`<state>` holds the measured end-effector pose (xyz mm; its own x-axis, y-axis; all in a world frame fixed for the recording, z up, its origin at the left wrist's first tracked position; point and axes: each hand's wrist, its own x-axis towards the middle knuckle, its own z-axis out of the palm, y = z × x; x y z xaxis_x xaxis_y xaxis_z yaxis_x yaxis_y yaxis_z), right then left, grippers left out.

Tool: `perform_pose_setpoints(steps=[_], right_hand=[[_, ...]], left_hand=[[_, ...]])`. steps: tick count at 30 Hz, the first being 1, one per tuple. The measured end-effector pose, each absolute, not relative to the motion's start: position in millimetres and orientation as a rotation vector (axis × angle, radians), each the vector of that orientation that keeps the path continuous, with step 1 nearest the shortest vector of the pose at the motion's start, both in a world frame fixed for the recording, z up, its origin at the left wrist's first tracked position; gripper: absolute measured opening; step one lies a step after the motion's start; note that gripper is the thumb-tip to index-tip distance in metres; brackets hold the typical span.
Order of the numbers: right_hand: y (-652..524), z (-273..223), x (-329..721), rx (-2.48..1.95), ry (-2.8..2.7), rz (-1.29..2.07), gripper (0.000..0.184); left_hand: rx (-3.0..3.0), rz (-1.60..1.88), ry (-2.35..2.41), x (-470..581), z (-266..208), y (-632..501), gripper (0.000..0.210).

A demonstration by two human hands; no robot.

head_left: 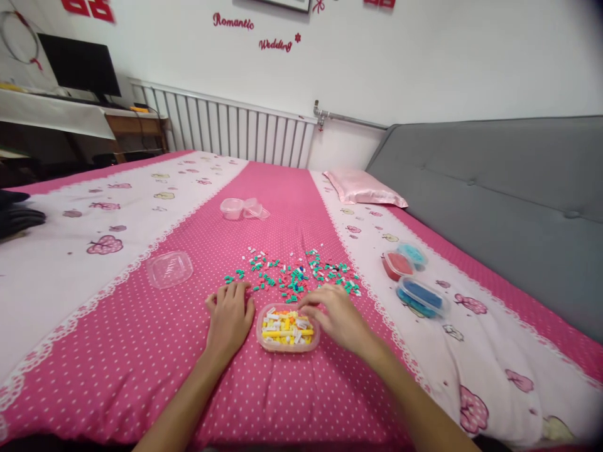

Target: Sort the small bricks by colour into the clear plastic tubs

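Note:
A clear plastic box point(288, 347) full of yellow, white and some orange small pieces sits on the bed in front of me. Beside it, my left hand point(229, 319) rests on the pink cover, fingers spread and holding nothing. Over the box's right rim, my right hand point(338, 315) has thumb and fingertips brought close together in a pinch; whatever is between them is too small to make out. Just beyond both hands lie scattered small green, white and red pieces point(296, 276), with a few dark blue ones among them.
To the left lies a clear lid point(169, 270). Farther off are some empty clear containers point(232, 209). At right stand closed boxes with red point(398, 265), light blue point(412, 255) and dark blue point(421, 296) contents. A pink pillow point(362, 188) lies near the grey headboard point(494, 188).

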<state>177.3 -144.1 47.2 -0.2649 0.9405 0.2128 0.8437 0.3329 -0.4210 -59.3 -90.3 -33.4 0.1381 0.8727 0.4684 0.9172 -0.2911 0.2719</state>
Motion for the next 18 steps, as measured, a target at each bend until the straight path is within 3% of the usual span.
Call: perform_pose_setpoints(steps=[5,14,18], right_hand=[[-118.3,22.7,226.6,-1.938,-1.917,0.004,0.019],[-95.6,-12.1,225.3,-2.038,-1.92,-0.073,0.009],[-89.7,-13.7,221.4,-2.014,-1.986,-0.067,0.013]], left_hand=[[-2.313,-0.841,-1.825,-59.8,-33.7,-89.4,0.025],[-2.308,-0.836,-1.83,-59.5,-32.6,-89.8,0.025],[-2.313,-0.833,-1.832,-59.6,-32.8,-89.8,0.025]])
